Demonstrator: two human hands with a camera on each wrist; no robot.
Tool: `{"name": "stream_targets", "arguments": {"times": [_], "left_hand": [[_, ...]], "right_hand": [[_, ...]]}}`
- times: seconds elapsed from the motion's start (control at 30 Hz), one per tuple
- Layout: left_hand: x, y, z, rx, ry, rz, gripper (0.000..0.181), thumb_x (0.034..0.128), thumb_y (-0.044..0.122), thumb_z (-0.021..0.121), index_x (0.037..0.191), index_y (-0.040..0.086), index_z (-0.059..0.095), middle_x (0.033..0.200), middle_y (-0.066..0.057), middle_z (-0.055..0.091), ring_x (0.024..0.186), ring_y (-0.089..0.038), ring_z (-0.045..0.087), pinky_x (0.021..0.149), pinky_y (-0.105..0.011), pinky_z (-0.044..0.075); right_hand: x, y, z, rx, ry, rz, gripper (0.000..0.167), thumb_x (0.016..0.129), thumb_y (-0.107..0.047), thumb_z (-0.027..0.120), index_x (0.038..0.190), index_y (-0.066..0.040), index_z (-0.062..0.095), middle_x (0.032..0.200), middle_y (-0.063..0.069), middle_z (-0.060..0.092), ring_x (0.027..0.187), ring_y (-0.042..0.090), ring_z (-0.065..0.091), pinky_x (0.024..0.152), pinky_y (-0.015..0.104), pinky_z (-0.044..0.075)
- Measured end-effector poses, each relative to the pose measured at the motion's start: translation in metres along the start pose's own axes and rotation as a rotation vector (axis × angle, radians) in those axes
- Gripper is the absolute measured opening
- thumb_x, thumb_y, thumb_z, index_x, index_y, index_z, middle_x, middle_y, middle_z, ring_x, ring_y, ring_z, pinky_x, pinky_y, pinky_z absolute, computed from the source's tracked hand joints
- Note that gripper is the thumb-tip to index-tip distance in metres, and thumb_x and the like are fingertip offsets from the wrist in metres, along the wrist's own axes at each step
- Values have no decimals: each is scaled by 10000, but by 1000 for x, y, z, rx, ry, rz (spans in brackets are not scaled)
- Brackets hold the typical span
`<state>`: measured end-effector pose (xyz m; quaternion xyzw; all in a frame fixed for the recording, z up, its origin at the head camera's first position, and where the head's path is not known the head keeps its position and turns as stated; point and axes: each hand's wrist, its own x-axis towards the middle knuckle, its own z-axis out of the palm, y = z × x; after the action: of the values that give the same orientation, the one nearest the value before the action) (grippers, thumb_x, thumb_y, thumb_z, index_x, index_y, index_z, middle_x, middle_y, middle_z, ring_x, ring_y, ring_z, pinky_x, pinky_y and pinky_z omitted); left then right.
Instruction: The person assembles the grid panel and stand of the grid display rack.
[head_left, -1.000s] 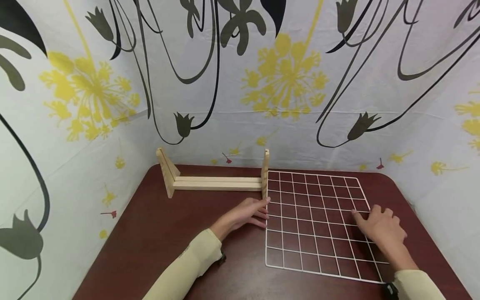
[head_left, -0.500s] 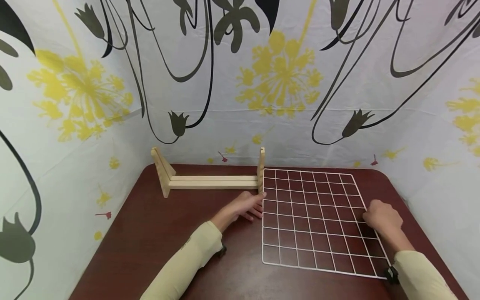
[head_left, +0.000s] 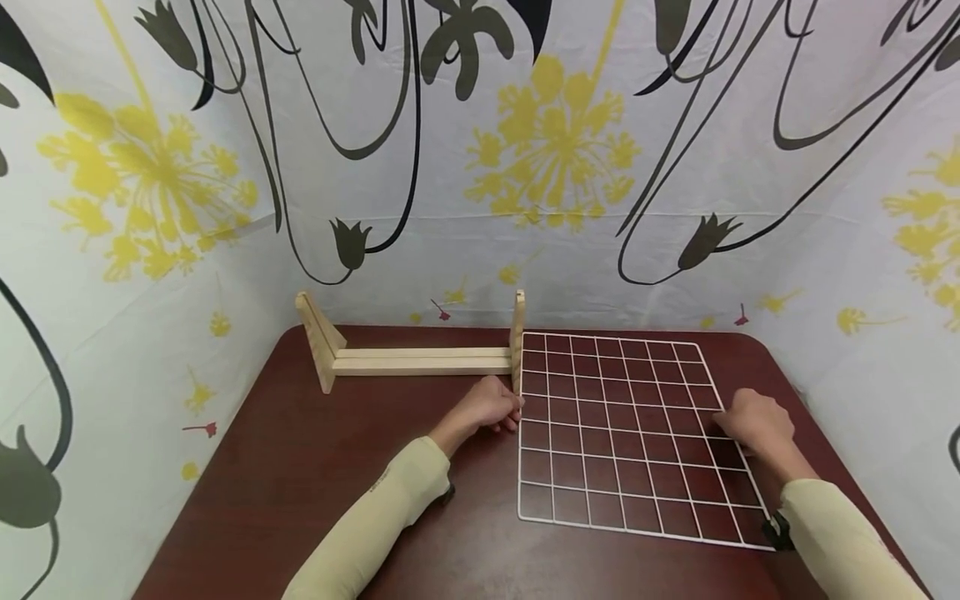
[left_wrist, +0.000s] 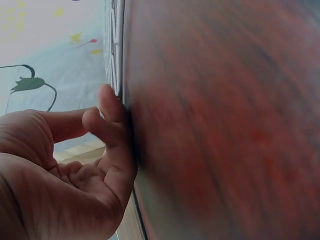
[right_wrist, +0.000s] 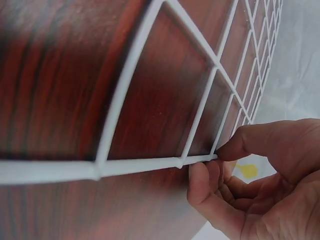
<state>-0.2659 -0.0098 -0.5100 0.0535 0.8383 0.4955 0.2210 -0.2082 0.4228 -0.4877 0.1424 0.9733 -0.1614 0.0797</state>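
A white wire grid panel lies on the dark red-brown table, right of a wooden frame. At its left edge is my left hand, fingers curled at the edge wire; in the left wrist view this left hand has thumb and fingertips close together by the grid's edge, and the contact is partly hidden. My right hand pinches the right edge; the right wrist view shows thumb and forefinger of this right hand on the outer wire.
The wooden frame has two upright end pieces joined by a crossbar, and its right upright stands close to the grid's far left corner. A patterned cloth hangs behind and beside the table.
My right hand, spread over the grid's right edge a second ago, has drawn its fingers in to pinch that edge. The left fingers have curled in too. The whole view has shifted slightly.
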Motion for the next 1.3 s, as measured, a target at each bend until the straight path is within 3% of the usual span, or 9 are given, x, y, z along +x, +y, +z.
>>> {"name": "stream_targets", "arguments": {"times": [0.33,0.5,0.7,0.87,0.97,1.07,1.17,1.27,1.3], "left_hand": [[5,6,0,92,69,-12,228,918,250,836,781,69,817,630,3,732,510,-78,679,500,-179,438],[6,7,2,130,64,-29,228,941,258,810,771,105,807,608,22,713,509,-79,671,481,-191,443],[5,11,6,-29,20,-19,246,1006,229,729,870,31,784,629,-71,725,513,-107,667,475,-245,574],[-1,17,9,-110,6,-1,257,1019,208,714,986,-39,776,646,-64,712,527,-102,667,465,-206,534],[-3,22,13,-144,-3,25,287,1027,206,703,1014,-74,761,627,-37,682,520,-92,651,449,-178,496],[-5,27,14,-213,-12,59,318,1035,190,687,1046,-124,735,614,-33,652,514,-96,630,449,-193,520],[-9,34,10,-274,-6,102,314,1031,181,689,1034,-131,733,625,-31,642,533,-112,623,462,-217,546],[-14,42,3,-331,-11,149,286,1028,188,698,1003,-94,737,663,-31,666,588,-178,684,493,-245,574],[-16,46,0,-348,-16,165,275,1028,190,700,999,-80,737,680,-37,681,620,-214,718,504,-253,582]], "right_hand": [[1,-1,-1,-19,62,6,399,920,-316,717,631,-136,510,610,104,562,582,288,567,479,394,448],[3,1,-1,-17,62,30,404,909,-318,740,622,-133,524,620,104,562,596,287,570,485,401,450],[2,7,-7,-7,72,44,395,899,-351,760,663,-89,582,673,157,590,637,311,587,502,420,462],[-3,21,-9,50,42,6,400,912,-348,720,613,-121,580,557,61,603,509,224,608,483,360,459],[-7,33,-18,84,45,-78,388,944,-292,690,747,42,694,532,8,628,483,182,634,519,337,476],[-13,40,-31,138,42,-126,421,999,-264,648,1050,148,718,585,-8,683,512,163,677,548,311,509],[-22,41,-44,238,38,-116,450,1049,-273,605,1193,145,686,663,-9,720,543,148,705,534,306,549],[-32,38,-55,362,38,-87,424,1063,-269,595,1175,125,704,709,-51,727,556,121,714,511,312,589],[-34,37,-59,406,38,-77,365,1063,-268,599,1123,60,746,703,-75,724,559,104,712,515,308,594]]}}
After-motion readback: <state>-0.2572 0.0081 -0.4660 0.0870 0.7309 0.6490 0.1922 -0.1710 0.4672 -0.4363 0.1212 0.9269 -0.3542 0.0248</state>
